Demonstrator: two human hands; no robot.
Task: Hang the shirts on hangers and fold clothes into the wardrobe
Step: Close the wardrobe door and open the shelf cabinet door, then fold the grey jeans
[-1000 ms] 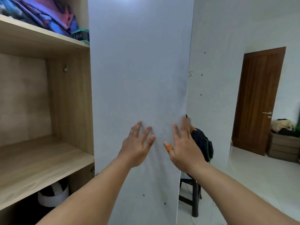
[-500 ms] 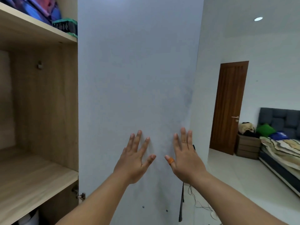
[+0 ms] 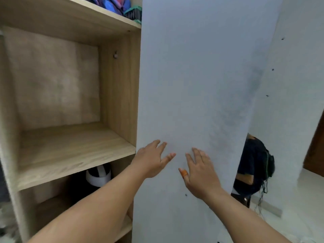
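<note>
The wooden wardrobe [image 3: 121, 95] stands on the left with a bare middle shelf [image 3: 70, 151]. Its white door [image 3: 192, 76] hangs open in the centre of the view. My left hand [image 3: 152, 159] and my right hand [image 3: 199, 170] are both raised with fingers spread, palms facing the door's lower half; whether they touch it I cannot tell. An orange band wraps my right thumb. Folded colourful clothes [image 3: 115, 3] lie on the top shelf. No hanger or shirt is in either hand.
A white and black round object [image 3: 98, 176] sits in the compartment under the middle shelf. A dark garment or bag [image 3: 254, 163] rests on a stool behind the door's right edge. A white wall and pale floor lie to the right.
My view has swung left, showing more of the wardrobe's inside. Both hands stay spread in front of the door, now lower and closer together.
</note>
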